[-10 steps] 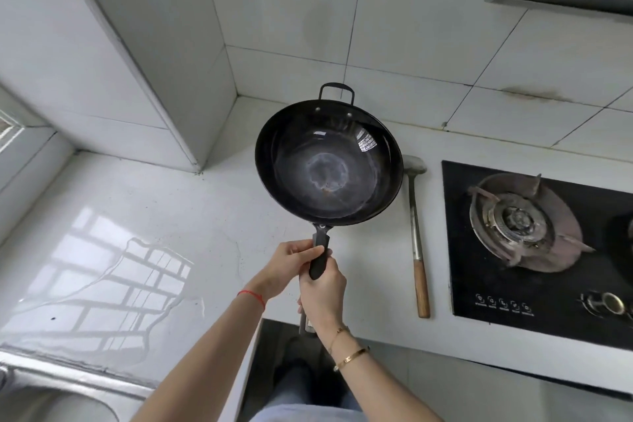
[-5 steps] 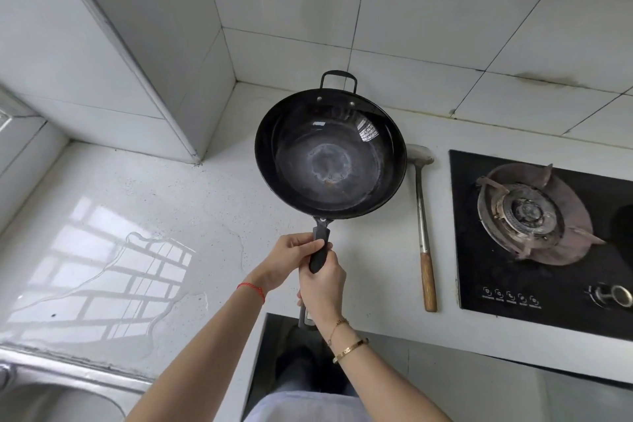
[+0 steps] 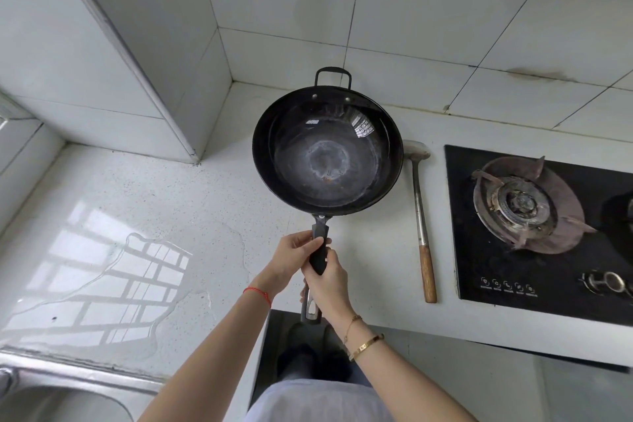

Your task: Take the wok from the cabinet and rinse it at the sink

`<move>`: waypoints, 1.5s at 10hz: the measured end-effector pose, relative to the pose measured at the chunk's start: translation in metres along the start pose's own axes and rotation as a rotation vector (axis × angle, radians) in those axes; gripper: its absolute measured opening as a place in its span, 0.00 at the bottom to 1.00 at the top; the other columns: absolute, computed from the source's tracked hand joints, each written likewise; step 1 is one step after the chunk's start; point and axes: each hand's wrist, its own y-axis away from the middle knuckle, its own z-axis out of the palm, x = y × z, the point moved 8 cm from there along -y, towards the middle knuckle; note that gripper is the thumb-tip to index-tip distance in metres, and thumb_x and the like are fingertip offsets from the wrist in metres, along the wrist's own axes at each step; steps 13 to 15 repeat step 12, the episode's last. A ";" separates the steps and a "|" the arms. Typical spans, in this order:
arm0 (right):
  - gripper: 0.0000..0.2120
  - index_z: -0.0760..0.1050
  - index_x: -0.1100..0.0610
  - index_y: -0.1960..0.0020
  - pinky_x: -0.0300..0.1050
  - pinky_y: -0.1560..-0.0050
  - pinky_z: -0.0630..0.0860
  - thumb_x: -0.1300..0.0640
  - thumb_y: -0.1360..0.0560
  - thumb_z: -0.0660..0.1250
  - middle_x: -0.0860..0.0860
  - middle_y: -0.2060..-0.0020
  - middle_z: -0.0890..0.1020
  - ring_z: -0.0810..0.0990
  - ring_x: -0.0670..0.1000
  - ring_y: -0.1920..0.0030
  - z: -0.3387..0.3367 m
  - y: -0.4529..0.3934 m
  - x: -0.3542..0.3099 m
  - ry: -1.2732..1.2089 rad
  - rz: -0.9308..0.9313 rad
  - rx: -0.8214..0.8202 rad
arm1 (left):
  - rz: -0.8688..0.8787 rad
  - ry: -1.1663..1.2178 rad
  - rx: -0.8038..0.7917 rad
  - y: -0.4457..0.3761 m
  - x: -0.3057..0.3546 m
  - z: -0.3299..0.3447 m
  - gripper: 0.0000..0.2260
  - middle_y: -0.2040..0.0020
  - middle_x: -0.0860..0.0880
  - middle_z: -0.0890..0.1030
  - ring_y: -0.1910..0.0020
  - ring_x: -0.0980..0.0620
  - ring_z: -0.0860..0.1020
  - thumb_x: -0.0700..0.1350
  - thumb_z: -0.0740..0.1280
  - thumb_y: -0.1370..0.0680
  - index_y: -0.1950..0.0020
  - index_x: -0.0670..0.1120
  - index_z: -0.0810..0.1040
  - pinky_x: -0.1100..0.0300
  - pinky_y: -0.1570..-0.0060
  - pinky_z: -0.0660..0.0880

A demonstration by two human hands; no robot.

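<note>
A black wok (image 3: 327,151) with a worn grey centre and a small loop handle at its far rim hangs level above the white countertop (image 3: 144,195). Both hands grip its long dark handle. My left hand (image 3: 293,257) holds the handle near the bowl, and my right hand (image 3: 329,279) wraps it just behind. The steel rim of the sink (image 3: 51,372) shows at the bottom left corner, well to the left of the wok.
A metal spatula (image 3: 419,216) with a wooden grip lies on the counter right of the wok. A black gas hob (image 3: 534,226) with a burner sits at the right. A puddle of water (image 3: 113,288) spreads near the sink. A tiled column juts out at the back left.
The wok and both hands have barely shifted in the frame; the view has tilted slightly, so the hob and spatula sit a little lower and further right.
</note>
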 end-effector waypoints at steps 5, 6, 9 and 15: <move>0.11 0.67 0.55 0.44 0.38 0.66 0.79 0.50 0.19 0.63 0.44 0.61 0.76 0.79 0.45 0.63 0.005 0.005 0.002 0.197 -0.024 -0.069 | 0.127 -0.206 0.118 0.016 0.008 -0.009 0.20 0.40 0.43 0.83 0.41 0.46 0.82 0.42 0.70 0.22 0.31 0.42 0.76 0.50 0.39 0.78; 0.13 0.69 0.59 0.42 0.35 0.68 0.77 0.50 0.19 0.63 0.44 0.61 0.76 0.79 0.44 0.63 0.005 0.006 0.001 0.186 -0.021 -0.074 | 0.133 -0.218 0.131 0.019 0.010 -0.009 0.19 0.40 0.42 0.83 0.42 0.47 0.82 0.42 0.70 0.22 0.31 0.41 0.76 0.52 0.39 0.78; 0.14 0.68 0.60 0.39 0.32 0.68 0.75 0.51 0.18 0.62 0.43 0.60 0.75 0.78 0.42 0.63 0.004 0.008 0.000 0.186 -0.020 -0.097 | 0.133 -0.184 0.169 0.020 0.005 -0.010 0.19 0.40 0.44 0.83 0.44 0.50 0.81 0.43 0.70 0.22 0.31 0.42 0.76 0.71 0.56 0.79; 0.17 0.70 0.56 0.45 0.35 0.68 0.72 0.42 0.19 0.59 0.48 0.61 0.78 0.78 0.46 0.64 -0.012 0.007 -0.009 0.382 -0.067 -0.208 | 0.128 -0.220 0.162 0.028 0.008 -0.019 0.14 0.46 0.45 0.85 0.47 0.51 0.84 0.44 0.67 0.20 0.35 0.42 0.80 0.56 0.43 0.80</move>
